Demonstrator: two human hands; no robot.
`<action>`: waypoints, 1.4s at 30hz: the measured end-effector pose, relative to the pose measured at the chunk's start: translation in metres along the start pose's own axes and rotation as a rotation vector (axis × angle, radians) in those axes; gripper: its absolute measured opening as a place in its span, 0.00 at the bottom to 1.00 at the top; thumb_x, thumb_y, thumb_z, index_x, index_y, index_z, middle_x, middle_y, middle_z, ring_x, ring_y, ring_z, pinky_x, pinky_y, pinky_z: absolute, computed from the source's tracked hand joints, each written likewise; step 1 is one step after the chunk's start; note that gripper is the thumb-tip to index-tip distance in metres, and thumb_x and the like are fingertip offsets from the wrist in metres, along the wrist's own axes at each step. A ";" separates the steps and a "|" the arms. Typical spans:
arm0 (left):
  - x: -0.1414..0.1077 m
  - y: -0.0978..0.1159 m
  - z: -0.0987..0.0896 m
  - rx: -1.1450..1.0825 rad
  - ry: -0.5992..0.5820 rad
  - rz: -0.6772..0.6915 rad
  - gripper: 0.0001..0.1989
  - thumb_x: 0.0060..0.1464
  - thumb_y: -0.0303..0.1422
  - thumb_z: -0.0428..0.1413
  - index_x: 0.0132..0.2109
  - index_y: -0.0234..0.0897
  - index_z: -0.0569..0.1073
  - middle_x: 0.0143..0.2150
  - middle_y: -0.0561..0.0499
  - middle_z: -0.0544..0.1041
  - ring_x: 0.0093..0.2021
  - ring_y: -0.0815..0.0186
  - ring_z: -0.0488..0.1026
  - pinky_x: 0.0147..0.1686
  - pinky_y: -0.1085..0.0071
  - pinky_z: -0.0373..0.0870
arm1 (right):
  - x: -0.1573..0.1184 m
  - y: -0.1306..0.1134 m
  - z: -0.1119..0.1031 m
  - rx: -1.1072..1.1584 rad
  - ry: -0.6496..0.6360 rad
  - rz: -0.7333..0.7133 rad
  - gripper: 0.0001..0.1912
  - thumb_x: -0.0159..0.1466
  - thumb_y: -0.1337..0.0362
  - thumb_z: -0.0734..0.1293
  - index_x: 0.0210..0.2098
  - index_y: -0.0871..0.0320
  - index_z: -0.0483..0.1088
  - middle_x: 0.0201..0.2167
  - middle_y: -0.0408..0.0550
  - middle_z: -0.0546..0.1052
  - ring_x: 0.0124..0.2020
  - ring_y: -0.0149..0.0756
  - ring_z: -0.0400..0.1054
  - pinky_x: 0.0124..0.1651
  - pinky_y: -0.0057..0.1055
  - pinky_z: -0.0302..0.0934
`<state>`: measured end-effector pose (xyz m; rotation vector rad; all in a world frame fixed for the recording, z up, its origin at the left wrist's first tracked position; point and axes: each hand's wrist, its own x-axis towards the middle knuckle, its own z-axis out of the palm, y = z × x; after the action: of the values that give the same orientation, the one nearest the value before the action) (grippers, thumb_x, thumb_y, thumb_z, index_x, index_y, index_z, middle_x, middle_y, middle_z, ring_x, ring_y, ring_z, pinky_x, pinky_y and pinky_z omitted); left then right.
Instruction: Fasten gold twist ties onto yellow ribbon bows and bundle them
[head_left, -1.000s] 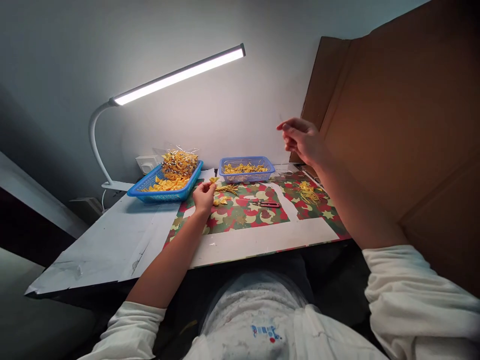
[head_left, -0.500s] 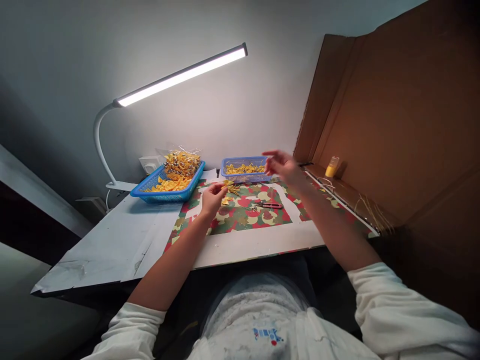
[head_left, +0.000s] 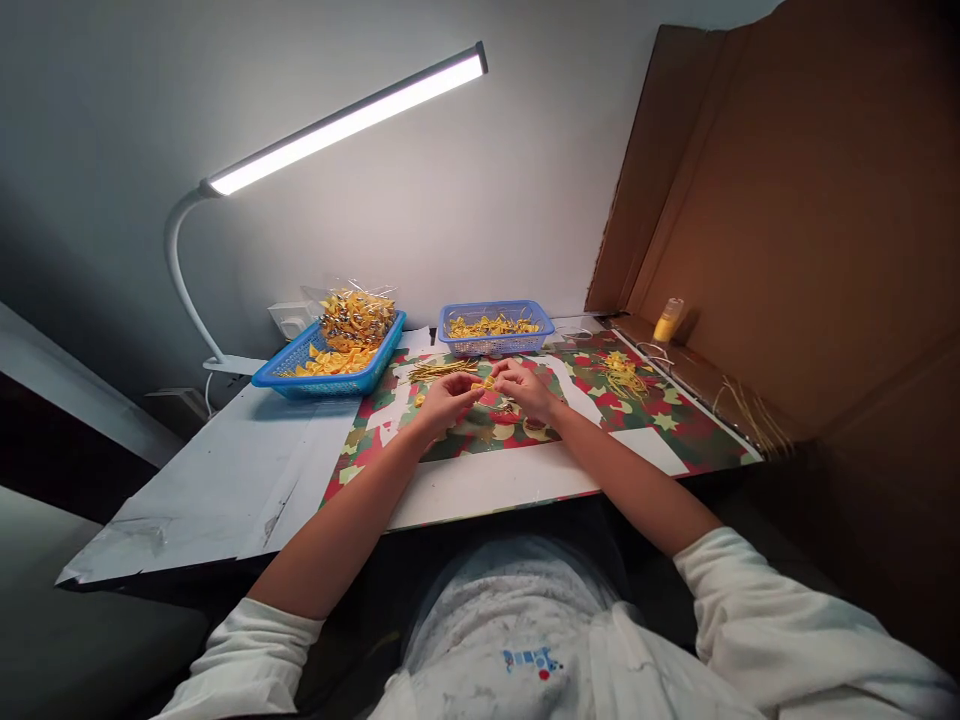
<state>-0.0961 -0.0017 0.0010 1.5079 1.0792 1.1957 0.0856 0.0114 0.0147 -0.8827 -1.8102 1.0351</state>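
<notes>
My left hand (head_left: 450,400) and my right hand (head_left: 526,390) meet over the patterned mat. Between their fingertips is a small yellow petal-like piece (head_left: 487,382); its exact kind is too small to make out. Both hands are closed in a pinch on it. Just behind my left hand lies a bundle of thin golden stems (head_left: 439,370). A small yellow piece (head_left: 420,400) rests left of that hand. Below the fingers, a thin metallic item (head_left: 504,406) is partly hidden by my right hand.
A blue basket (head_left: 341,384) holds yellow pieces and a clear bag. Behind my hands stands a lilac-blue basket (head_left: 495,345) of yellow stemmed pieces. A yellow stemmed cluster (head_left: 624,376) lies right. Around are a lamp (head_left: 352,120), a yellow-filled bottle (head_left: 667,322) and a cardboard wall (head_left: 795,220).
My right hand has come down and left from beside the lilac-blue basket to meet my left hand at the yellow piece. The view has shifted slightly.
</notes>
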 end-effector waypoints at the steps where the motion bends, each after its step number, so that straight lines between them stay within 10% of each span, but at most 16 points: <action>1: 0.000 0.000 0.000 0.002 -0.011 0.009 0.24 0.35 0.47 0.67 0.36 0.35 0.74 0.25 0.53 0.74 0.24 0.72 0.66 0.24 0.74 0.63 | -0.001 0.001 0.001 0.012 -0.011 -0.004 0.15 0.53 0.57 0.64 0.15 0.59 0.60 0.40 0.48 0.68 0.36 0.34 0.63 0.36 0.29 0.58; 9: -0.004 0.004 0.003 -0.021 -0.099 0.052 0.22 0.39 0.46 0.66 0.31 0.38 0.65 0.22 0.57 0.70 0.22 0.74 0.63 0.22 0.76 0.58 | -0.001 0.009 0.011 0.034 0.116 -0.016 0.16 0.55 0.52 0.64 0.19 0.57 0.62 0.20 0.41 0.64 0.26 0.31 0.58 0.33 0.31 0.55; 23: -0.005 0.007 -0.004 0.428 -0.100 0.284 0.13 0.52 0.43 0.56 0.32 0.37 0.68 0.30 0.52 0.71 0.28 0.70 0.66 0.28 0.73 0.64 | -0.003 0.014 0.013 -0.014 0.132 -0.101 0.17 0.56 0.52 0.64 0.20 0.58 0.63 0.22 0.42 0.66 0.26 0.30 0.57 0.32 0.30 0.54; 42: 0.002 -0.003 -0.001 0.126 -0.108 0.168 0.21 0.51 0.51 0.57 0.30 0.38 0.63 0.25 0.56 0.68 0.26 0.71 0.65 0.27 0.74 0.65 | -0.001 0.017 0.016 -0.006 0.235 -0.182 0.15 0.57 0.56 0.63 0.19 0.56 0.60 0.21 0.42 0.66 0.26 0.31 0.59 0.34 0.31 0.56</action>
<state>-0.0967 0.0008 -0.0011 1.7691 0.9870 1.1620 0.0746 0.0123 -0.0055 -0.7916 -1.6612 0.7784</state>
